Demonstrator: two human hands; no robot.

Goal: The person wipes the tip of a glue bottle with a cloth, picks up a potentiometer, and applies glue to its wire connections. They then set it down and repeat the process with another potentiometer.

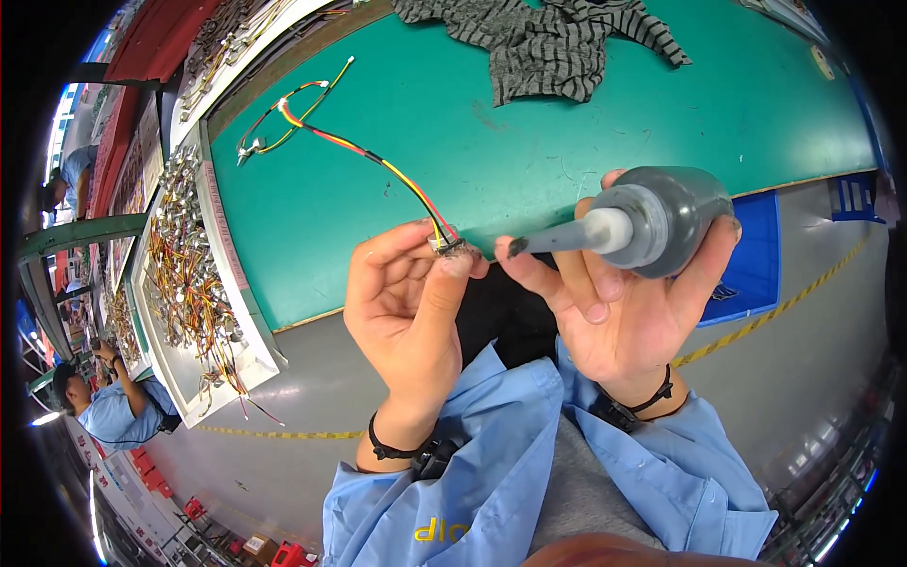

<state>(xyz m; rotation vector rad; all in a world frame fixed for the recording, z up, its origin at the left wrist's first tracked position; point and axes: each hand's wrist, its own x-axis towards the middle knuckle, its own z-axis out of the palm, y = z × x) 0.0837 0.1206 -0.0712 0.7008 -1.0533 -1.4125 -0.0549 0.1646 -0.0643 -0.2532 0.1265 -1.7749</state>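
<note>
Between its thumb and fingers, my left hand [406,293] pinches the small metal end of a wire harness [383,163]. Dark paste coats that end where the wires enter. From there the red, yellow and black wires run up and left over the green table to white plugs and a small metal part. My right hand [614,312] is wrapped round a squeeze bottle [673,213] of dark material, tilted with its long nozzle [557,238] toward the left. The nozzle's dark-smeared tip sits by my right fingertip, a little to the right of the harness end and apart from it.
A striped grey cloth [553,42] lies at the far side of the green table [453,104]. To the left stands a white tray [255,364] heaped with wire harnesses. A blue bin [756,274] is below the table's right edge. Another person [123,406] is at the far left.
</note>
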